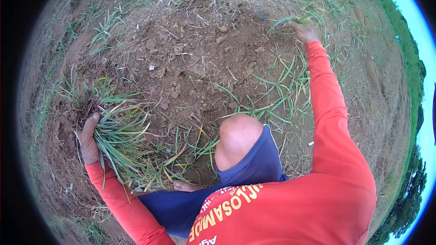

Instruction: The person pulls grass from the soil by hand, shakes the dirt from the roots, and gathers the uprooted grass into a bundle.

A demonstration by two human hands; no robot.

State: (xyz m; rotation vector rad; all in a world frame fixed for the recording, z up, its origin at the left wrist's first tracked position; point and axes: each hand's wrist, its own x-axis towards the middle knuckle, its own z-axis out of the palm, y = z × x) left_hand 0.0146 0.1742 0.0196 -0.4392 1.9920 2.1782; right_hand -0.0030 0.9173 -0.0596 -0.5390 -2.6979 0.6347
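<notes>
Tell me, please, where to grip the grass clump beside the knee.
Low at the base of the grass clump, where blades meet the soil, probably from the side of the right hand; tips splay loosely, and the left hand holds a bundle.

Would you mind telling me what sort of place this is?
Most likely an open field or farm plot: bare clodded soil, scattered grass tufts, and trees under open sky at the right edge. The left hand grips a grass bundle.
</notes>
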